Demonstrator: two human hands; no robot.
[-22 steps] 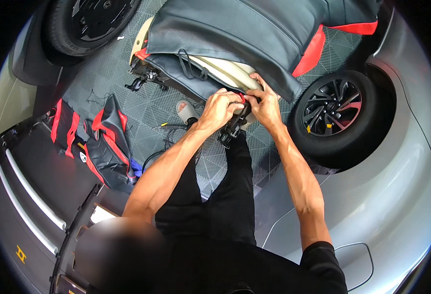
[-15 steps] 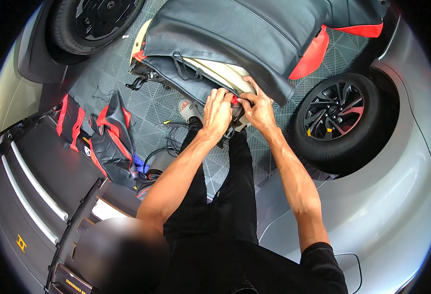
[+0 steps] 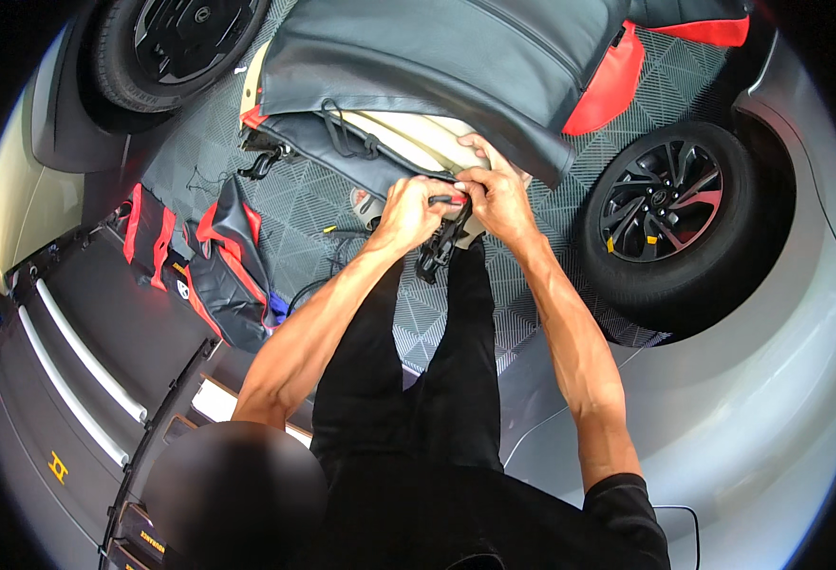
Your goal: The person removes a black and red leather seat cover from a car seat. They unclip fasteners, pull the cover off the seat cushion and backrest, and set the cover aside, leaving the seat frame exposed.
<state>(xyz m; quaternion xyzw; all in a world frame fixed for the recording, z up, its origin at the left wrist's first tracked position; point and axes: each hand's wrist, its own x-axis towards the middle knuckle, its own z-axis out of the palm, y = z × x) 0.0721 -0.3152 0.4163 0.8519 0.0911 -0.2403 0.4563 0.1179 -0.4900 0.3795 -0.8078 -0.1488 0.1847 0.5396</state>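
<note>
A car seat (image 3: 437,66) lies on the grey tiled floor, wrapped in a dark grey cover with red panels; cream foam shows along its near edge. My left hand (image 3: 410,209) and my right hand (image 3: 494,195) meet at that edge. Both pinch the cover's red-trimmed hem against the foam, fingers closed on the fabric. A black strap with a buckle (image 3: 440,249) hangs just below my hands. My black-trousered legs run down from there.
A silver car with a black wheel (image 3: 669,214) stands at the right. Another tyre (image 3: 176,47) sits at the top left. Loose black and red cover pieces (image 3: 211,261) lie on the floor at the left, by a dark sill with silver rails (image 3: 76,366).
My hands stay together on the hem at the seat's edge with little shift. The view has tilted slightly, so the seat and the wheel sit a bit differently in the picture.
</note>
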